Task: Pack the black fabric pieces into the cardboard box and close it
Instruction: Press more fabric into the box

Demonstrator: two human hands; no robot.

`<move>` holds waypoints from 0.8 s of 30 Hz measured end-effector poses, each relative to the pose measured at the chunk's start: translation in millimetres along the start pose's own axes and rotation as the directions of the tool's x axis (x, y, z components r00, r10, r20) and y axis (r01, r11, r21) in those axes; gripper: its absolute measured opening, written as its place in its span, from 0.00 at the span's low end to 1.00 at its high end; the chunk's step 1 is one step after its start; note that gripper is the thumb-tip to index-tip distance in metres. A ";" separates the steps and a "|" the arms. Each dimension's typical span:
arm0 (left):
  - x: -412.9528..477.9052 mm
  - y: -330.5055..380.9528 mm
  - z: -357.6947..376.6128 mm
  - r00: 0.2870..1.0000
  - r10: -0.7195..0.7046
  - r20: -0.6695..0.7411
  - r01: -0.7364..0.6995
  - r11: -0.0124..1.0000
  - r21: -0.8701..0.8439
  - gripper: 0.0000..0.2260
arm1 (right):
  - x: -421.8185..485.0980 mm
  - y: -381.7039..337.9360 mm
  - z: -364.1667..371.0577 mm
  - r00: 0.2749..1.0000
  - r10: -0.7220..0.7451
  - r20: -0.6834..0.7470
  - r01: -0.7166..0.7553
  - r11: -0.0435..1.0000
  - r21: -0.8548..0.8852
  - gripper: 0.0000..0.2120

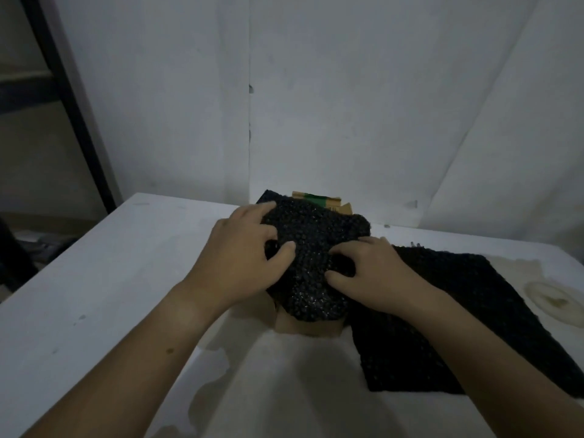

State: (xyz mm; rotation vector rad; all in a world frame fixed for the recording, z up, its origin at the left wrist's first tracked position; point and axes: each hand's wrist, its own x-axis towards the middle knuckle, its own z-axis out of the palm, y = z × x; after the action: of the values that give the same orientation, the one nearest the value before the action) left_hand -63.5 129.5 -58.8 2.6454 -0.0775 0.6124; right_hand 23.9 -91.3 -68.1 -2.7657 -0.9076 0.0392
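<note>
A bumpy black fabric piece [311,248] lies bunched over the top of a small cardboard box [305,327], hiding most of it. Only the box's near wall and a far flap with a green stripe [316,201] show. My left hand [243,257] presses on the fabric's left side, fingers curled into it. My right hand [369,267] grips its right side the same way. A second black fabric piece [458,317] lies flat on the table to the right, partly under my right forearm.
The white table [126,279] has a stained patch near its front middle and a ring-shaped stain [550,300] at the right. A white wall stands close behind the box. A dark frame stands at the far left beyond the table's edge.
</note>
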 end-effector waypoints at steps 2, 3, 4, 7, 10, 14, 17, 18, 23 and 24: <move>6.6 6.6 1.6 0.998 0.045 0.044 -0.046 0.998 0.041 0.17 | 6.8 -1.8 0.3 0.994 0.037 0.099 -0.038 0.999 0.012 0.36; 10.1 8.0 4.1 0.996 0.060 0.069 -0.064 0.996 0.058 0.15 | 10.4 -1.5 -0.5 0.986 0.055 0.155 -0.057 0.998 0.006 0.36; 13.6 7.5 7.0 0.992 0.073 0.102 -0.082 0.993 0.087 0.13 | 14.5 -1.5 -1.5 0.974 0.073 0.216 -0.073 0.997 -0.011 0.36; 20.3 2.6 15.6 0.969 0.082 0.234 -0.118 0.983 0.142 0.20 | 27.9 -6.9 -3.6 0.935 0.132 0.330 -0.123 0.991 -0.049 0.34; 25.0 1.9 23.3 0.938 0.038 0.344 -0.082 0.990 0.115 0.23 | 29.5 -13.0 -1.5 0.934 0.148 0.324 -0.117 0.987 -0.112 0.35; 30.0 1.8 33.2 0.928 0.010 0.373 -0.067 0.988 0.141 0.15 | 12.5 -6.3 -0.6 0.994 0.015 0.106 -0.011 0.999 -0.040 0.31; 31.6 1.7 36.1 0.935 0.010 0.355 -0.062 0.989 0.136 0.16 | 2.8 0.6 -4.8 0.968 -0.108 -0.225 0.129 0.989 0.079 0.29; 31.4 1.0 36.8 0.938 0.015 0.348 -0.061 0.991 0.122 0.20 | 1.7 2.5 -6.7 0.950 -0.112 -0.293 0.135 0.989 0.057 0.30; 25.7 1.6 39.7 0.944 0.048 0.326 -0.075 0.995 0.069 0.44 | 3.9 8.1 -3.9 0.963 -0.083 -0.255 0.052 0.991 -0.126 0.29; 24.8 2.7 41.1 0.947 0.043 0.320 -0.079 0.992 0.100 0.43 | 3.3 7.3 -1.4 0.964 -0.091 -0.251 0.059 0.989 -0.136 0.28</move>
State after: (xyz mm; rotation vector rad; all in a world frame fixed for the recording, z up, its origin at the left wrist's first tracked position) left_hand -24.8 111.1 -80.5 2.8378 -0.2268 0.2087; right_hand 31.0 -95.3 -68.2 -2.7600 -0.9729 -0.3937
